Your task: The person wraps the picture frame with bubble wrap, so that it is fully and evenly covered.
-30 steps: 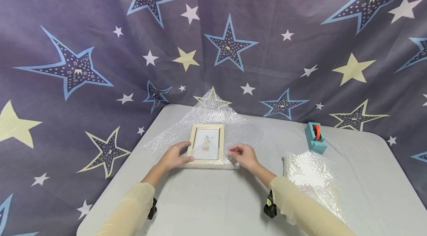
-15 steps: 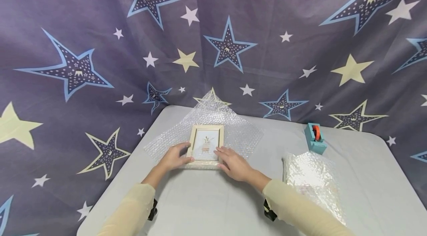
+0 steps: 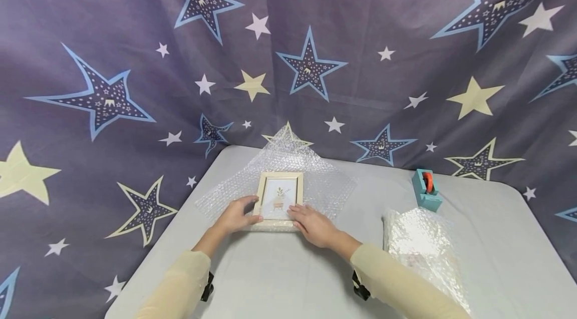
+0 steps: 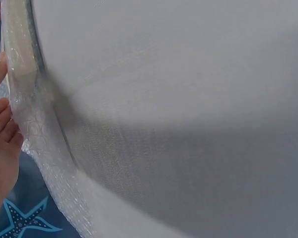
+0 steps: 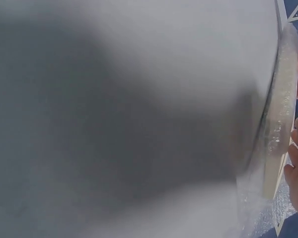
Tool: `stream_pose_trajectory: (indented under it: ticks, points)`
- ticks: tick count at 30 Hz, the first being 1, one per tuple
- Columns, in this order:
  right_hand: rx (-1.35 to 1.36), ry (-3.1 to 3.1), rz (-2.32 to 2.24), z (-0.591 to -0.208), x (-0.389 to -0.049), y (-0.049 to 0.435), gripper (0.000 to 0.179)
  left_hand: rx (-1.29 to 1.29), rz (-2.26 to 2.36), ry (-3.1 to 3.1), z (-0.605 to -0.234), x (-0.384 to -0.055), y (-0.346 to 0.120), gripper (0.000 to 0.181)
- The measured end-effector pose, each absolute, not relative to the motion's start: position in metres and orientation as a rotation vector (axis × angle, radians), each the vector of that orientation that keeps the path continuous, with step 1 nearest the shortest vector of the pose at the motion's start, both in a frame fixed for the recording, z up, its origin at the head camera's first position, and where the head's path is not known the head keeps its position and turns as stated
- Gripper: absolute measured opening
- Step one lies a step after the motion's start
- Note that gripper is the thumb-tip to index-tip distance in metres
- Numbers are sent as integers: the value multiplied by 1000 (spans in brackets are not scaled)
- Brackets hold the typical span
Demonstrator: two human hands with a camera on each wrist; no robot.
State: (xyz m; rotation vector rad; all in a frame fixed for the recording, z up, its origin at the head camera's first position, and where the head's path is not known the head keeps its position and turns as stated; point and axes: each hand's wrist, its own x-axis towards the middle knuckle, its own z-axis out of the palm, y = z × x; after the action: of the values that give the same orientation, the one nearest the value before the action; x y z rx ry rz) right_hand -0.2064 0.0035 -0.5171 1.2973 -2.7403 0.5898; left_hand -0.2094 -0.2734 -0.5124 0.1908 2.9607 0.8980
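Note:
A light wooden picture frame [image 3: 281, 175] lies face up on a sheet of bubble wrap [image 3: 290, 156], its picture showing a small plant drawing. Part of the wrap is folded over the frame's lower edge. My left hand [image 3: 233, 216] holds the frame's lower left corner, thumb near the bottom edge and fingers along the left side. With extended fingers, my right hand [image 3: 314, 226] presses the lower right corner and the folded wrap. The wrapped lower edge of the frame [image 5: 283, 94] also shows in the right wrist view. Both hands partly hide the frame's sides.
A teal tape dispenser [image 3: 426, 193] with an orange roll stands at the right. In front of it lies a bubble-wrapped package [image 3: 421, 246], beside my right sleeve. A star-patterned curtain [image 3: 311, 103] hangs behind the white table [image 3: 288, 279].
My right hand has moved left from beside the frame onto its lower right corner, laying the loose wrap down there. My left hand has stayed at the left side.

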Motion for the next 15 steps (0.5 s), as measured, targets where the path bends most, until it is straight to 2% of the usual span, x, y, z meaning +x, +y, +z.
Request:
stream_pose_trajectory:
  ticks: [15]
  points:
    - [1304, -2723, 569, -525, -208, 5, 43, 211, 897, 2969, -511, -207, -272, 66]
